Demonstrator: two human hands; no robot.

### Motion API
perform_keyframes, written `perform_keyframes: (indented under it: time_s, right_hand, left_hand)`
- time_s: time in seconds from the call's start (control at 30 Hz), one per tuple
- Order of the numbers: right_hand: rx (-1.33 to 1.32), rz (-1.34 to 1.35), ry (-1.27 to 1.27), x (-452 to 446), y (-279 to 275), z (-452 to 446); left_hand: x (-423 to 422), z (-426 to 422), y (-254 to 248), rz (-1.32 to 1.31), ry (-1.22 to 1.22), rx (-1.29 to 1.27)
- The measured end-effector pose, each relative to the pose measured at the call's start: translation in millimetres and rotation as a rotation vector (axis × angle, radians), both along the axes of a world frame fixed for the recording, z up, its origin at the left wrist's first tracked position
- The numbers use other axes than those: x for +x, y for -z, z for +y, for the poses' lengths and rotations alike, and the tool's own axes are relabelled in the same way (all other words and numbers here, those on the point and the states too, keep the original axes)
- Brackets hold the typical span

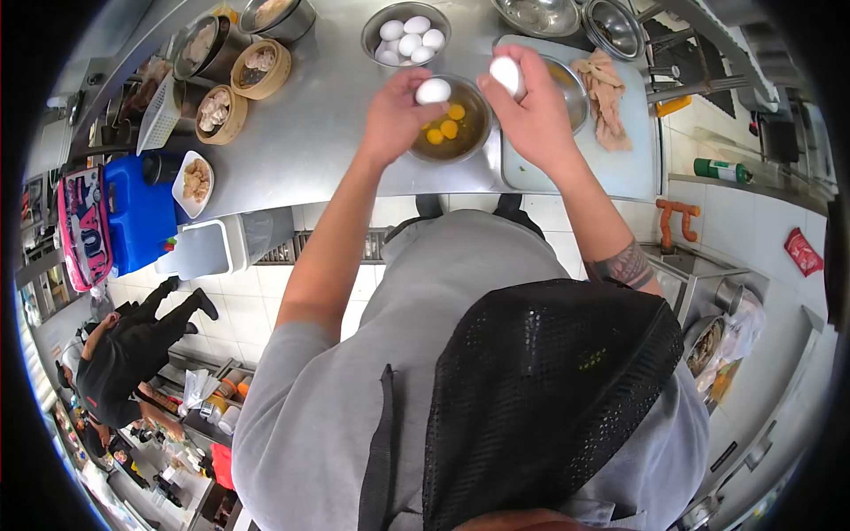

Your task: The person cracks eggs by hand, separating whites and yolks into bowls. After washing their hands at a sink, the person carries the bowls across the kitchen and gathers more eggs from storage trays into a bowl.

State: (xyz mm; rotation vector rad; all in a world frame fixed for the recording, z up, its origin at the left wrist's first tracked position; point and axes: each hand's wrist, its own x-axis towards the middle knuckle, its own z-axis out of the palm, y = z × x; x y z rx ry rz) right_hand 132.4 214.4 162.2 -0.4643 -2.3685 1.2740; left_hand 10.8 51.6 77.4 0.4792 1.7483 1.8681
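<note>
My left hand point(396, 117) is closed around a white egg point(434, 91), held over the near left part of a metal bowl point(453, 156). Several yellow yolks point(449, 130) lie in clear egg white inside that bowl. Another white egg point(506, 76) is gripped in my right hand point(537, 111), a little to the right of the bowl and above a pale cutting board point(624, 168). Behind my hands stands a bowl of whole white eggs point(410, 44). A second metal bowl point(580, 93), partly hidden by my right hand, rests on the board.
A crumpled cloth point(605, 97) lies on the board's right side. Metal bowls point(540, 16) stand at the back. Bamboo steamers point(221, 115) and a white dish of food point(196, 183) occupy the left of the steel counter point(301, 133). A person point(124, 363) in black is at lower left.
</note>
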Motion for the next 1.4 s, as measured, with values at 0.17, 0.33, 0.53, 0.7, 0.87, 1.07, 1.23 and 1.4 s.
perform_keyframes:
  time_s: [0.17, 0.33, 0.53, 0.7, 0.87, 1.07, 1.23, 1.4]
  right_hand:
    - [0.282, 0.186, -0.178, -18, 23, -16]
    - [0.111, 0.164, -0.024, -23, 31, -23]
    - [-0.766, -0.192, -0.027, -19, 43, -1]
    - [-0.718, -0.337, -0.206, -19, 50, 3]
    - [-0.666, -0.328, -0.204, -19, 56, 11]
    - [-0.393, -0.440, -0.244, -22, 71, 12]
    - [-0.051, -0.365, -0.196, -23, 87, 3]
    - [-0.029, -0.394, -0.201, -23, 90, 0]
  left_hand:
    - [16, -2, 3, 0.081, 0.088, -0.045]
    - [14, -13, 11, -0.011, 0.145, 0.000]
    - [11, -22, 2, -0.078, 0.155, -0.034]
    - [10, -17, 13, -0.051, 0.203, 0.022]
    - [7, -14, 17, -0.057, 0.225, -0.052]
    - [10, -8, 16, 0.052, 0.270, -0.215]
    - [9, -3, 27, 0.172, 0.228, -0.350]
    - [10, -4, 35, 0.183, 0.211, -0.383]
